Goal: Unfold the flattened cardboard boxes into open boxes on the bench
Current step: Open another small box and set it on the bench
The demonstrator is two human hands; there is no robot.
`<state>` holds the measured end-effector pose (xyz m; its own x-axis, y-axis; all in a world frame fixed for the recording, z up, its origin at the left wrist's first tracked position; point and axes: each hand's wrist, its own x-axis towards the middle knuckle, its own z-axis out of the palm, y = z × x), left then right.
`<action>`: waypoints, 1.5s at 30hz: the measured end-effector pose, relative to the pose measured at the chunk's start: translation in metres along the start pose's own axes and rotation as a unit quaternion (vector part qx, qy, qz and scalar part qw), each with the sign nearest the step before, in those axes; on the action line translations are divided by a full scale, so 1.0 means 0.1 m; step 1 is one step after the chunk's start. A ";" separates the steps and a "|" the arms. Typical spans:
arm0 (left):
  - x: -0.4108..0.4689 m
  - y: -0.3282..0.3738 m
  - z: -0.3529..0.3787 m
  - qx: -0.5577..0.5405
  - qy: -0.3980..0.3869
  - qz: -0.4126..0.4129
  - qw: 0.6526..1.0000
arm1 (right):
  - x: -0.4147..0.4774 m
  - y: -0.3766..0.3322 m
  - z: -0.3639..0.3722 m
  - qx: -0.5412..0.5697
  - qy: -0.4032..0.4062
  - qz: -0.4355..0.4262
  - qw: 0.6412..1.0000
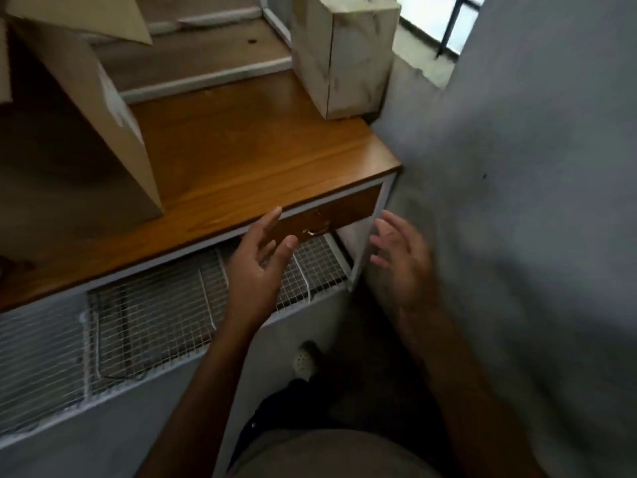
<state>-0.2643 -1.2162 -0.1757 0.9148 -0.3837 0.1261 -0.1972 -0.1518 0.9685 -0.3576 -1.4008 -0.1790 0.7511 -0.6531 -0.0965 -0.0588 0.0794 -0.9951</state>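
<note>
Both the left hand [255, 267] and right hand [401, 260] are held empty, fingers spread, off the bench's [262, 160] front edge; the opened box [79, 132] could be toppled by a careless reach.

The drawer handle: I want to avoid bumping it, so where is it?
In the head view, the drawer handle sits on the wooden drawer front under the bench's right end, just right of the left hand.
</note>
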 end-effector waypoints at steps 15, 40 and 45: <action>2.67 0.43 0.65 -0.027 0.036 0.042 0.998 | 2.35 -0.95 0.13 -0.028 -0.015 -0.098 0.995; 5.41 0.66 1.57 -0.301 -0.016 -0.219 0.928 | 5.38 -1.31 0.40 -0.009 -0.050 -0.005 0.999; 5.17 0.62 1.32 -0.373 0.032 -0.218 0.902 | 5.16 -1.44 0.59 -0.024 -0.101 -0.047 0.994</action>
<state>0.1503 -1.5446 -0.0789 0.8712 -0.3793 -0.3118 0.4555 0.3875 0.8014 0.0773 -1.7043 -0.0843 0.8710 -0.4912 -0.0018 -0.0098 -0.0137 -0.9999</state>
